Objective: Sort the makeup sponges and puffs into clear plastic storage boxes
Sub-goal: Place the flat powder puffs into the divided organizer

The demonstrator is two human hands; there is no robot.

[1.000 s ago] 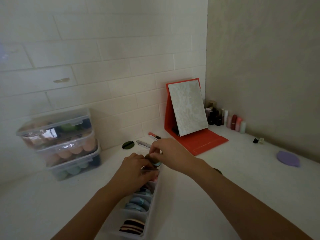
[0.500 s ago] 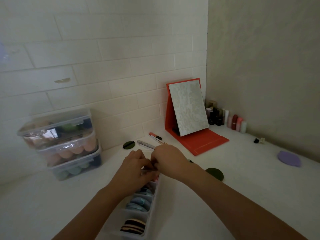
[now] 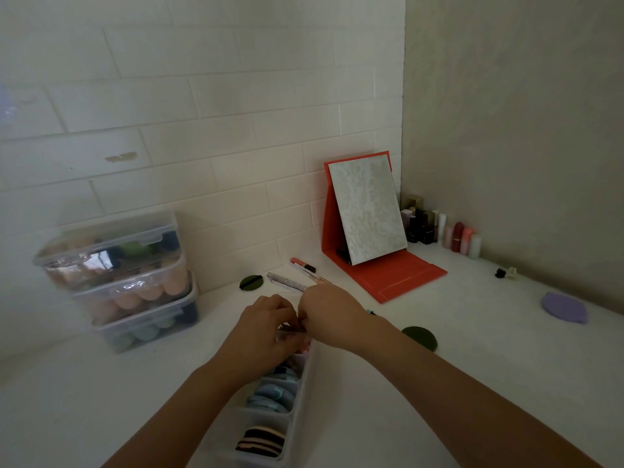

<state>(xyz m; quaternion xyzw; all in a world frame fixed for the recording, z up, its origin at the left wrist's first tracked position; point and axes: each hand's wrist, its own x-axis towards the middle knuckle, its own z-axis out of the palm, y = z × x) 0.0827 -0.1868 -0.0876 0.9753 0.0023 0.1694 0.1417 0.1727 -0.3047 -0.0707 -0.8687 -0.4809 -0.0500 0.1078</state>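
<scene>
The far end of the long clear box [image 3: 301, 396] is covered by both hands, so what lies in its last compartment cannot be made out beyond a bit of pink at the rim. The left hand [image 3: 266, 329] is curled down over that end and the right hand [image 3: 329, 315] is bent in to meet it, knuckles up. The fingertips of both are hidden where they come together, so I cannot tell whether either is pinching a puff or only pressing on the box. The near end of the box and both forearms are cut off by the bottom edge. The box lies on the white counter [image 3: 439, 383] in front of the person. Its open compartments hold blue puffs [image 3: 270, 398] standing on edge and, nearer, black and beige puffs [image 3: 261, 440]. To the left, three lidded clear boxes [image 3: 135, 282] are stacked against the tiled wall, their sponges blurred through the plastic. Loose on the counter are a dark green puff [image 3: 420, 337] just beside the right wrist and a purple puff [image 3: 565, 307] well apart to the right.
</scene>
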